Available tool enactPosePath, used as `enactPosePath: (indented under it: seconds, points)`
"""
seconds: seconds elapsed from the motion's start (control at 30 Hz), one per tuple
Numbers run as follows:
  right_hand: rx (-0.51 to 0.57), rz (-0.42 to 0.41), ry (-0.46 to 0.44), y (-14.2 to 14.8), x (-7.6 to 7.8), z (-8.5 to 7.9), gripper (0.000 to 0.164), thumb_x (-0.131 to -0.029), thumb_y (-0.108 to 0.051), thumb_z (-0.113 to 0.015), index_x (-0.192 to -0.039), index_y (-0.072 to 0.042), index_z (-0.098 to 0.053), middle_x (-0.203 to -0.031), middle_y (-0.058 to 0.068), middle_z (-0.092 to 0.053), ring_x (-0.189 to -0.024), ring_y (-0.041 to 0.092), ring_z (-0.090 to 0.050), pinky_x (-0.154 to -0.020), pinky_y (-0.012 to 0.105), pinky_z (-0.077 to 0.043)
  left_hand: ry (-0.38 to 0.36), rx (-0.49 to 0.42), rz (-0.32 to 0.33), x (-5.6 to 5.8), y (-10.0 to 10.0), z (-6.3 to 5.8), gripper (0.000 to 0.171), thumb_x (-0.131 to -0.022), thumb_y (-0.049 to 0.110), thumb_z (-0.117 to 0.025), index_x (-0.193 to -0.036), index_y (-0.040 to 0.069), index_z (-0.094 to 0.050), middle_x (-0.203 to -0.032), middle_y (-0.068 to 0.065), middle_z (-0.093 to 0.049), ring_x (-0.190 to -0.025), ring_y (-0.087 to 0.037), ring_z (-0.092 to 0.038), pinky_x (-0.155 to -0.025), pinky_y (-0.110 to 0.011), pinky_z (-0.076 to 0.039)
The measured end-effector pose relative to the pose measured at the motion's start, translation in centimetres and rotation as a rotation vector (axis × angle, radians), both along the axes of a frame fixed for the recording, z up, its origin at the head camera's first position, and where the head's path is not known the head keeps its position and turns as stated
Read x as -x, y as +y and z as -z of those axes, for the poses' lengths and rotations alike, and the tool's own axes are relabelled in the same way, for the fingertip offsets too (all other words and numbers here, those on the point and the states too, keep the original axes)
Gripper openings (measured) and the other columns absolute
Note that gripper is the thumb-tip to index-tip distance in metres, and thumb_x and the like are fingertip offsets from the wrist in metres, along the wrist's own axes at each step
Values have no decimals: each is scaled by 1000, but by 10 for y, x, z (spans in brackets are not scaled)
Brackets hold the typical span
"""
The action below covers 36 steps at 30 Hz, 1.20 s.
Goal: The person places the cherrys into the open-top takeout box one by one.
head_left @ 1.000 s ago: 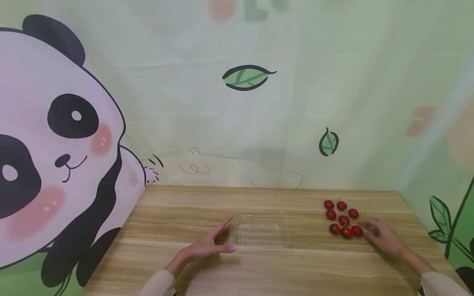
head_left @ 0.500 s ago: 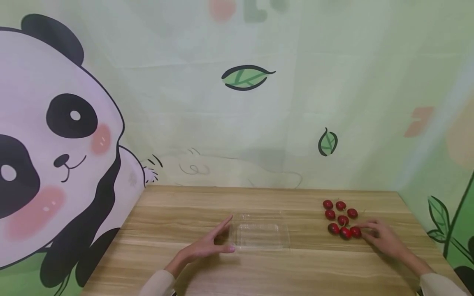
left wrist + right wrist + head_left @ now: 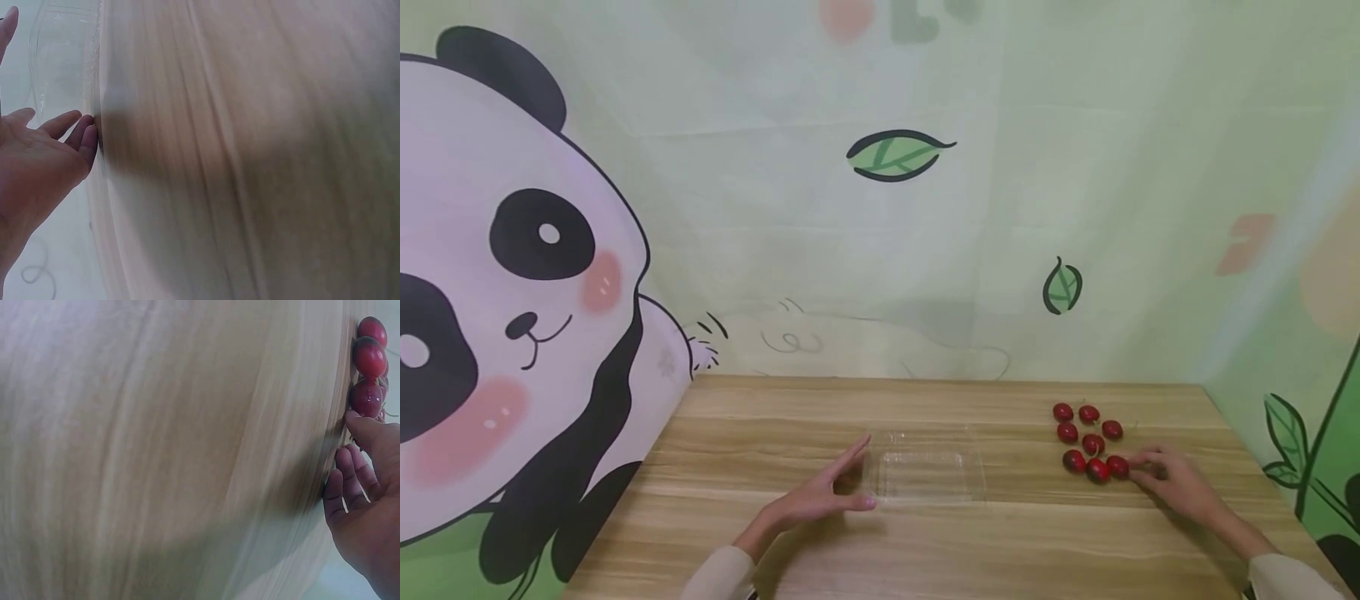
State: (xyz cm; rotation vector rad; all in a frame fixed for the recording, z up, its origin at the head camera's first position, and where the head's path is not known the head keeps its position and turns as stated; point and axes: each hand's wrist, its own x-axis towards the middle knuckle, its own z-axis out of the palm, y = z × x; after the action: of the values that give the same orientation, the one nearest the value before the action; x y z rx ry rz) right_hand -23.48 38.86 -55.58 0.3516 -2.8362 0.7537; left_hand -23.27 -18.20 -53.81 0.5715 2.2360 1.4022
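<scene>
A clear plastic box (image 3: 925,479) stands on the wooden table in the head view. My left hand (image 3: 820,493) rests at its left side, thumb and forefinger spread along the edge. In the left wrist view, that hand (image 3: 47,147) has loosely extended fingers near the see-through box (image 3: 65,59). Several dark red cherries (image 3: 1093,444) lie grouped to the right. With thumb and forefinger, my right hand (image 3: 1176,482) pinches the right side of the front-right cherry (image 3: 1117,467). The right wrist view shows the thumb of the hand (image 3: 375,494) against this cherry (image 3: 366,397); the forefinger is largely hidden.
The wooden table (image 3: 1015,542) has its back edge against a pale green cloth backdrop (image 3: 760,208) printed with a panda and leaves. Thin stems stick out from some cherries. Bare wood lies between the box and the fruit.
My right thumb and forefinger have closed in on the front-right cherry, which still lies in the group. My left hand has stayed beside the box. The head view has shifted slightly.
</scene>
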Motion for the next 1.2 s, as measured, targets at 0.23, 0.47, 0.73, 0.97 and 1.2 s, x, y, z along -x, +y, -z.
enactPosePath:
  seconds: [0.23,0.47,0.73,0.97,1.2]
  points:
    - [-12,5,-23,1,-2,-3,9,-84,-7,-79,-93,-6,-78,-98,13,-76,-87,24,-69,-75,35,-59,21,16,-1,2,5,1,104,-88,41,-79,-166,26,-11,-169,-20,-24,-156,-40,-23,-124,-67,-18]
    - [10,-16,-23,4,-6,-6,8,-85,-10,-79,-92,-8,-80,-93,12,-79,-80,2,-68,-72,27,-58,23,9,10,5,8,4,107,-87,39,-81,-166,24,-10,-171,-15,-18,-157,-39,-20,-125,-64,-18]
    - [6,15,-32,3,-10,-14,10,-84,-15,-82,-94,-11,-80,-94,9,-80,-80,-2,-67,-72,23,-56,-8,2,6,10,6,5,104,-90,39,-78,-166,27,-7,-172,-12,-17,-158,-40,-15,-122,-72,-10]
    - [77,10,-38,-4,-12,-20,13,-90,-18,-77,-99,-8,-79,-95,10,-80,-77,-8,-61,-69,19,-53,18,10,23,14,8,5,104,-91,37,-78,-166,25,-6,-173,-10,-16,-158,-38,-16,-123,-70,-10]
    - [153,11,-12,-14,-9,-23,12,-90,-12,-76,-99,-4,-78,-93,13,-78,-75,-9,-59,-59,20,-53,27,19,20,17,13,5,104,-90,36,-78,-166,26,-8,-172,-9,-18,-158,-38,-19,-123,-70,-12]
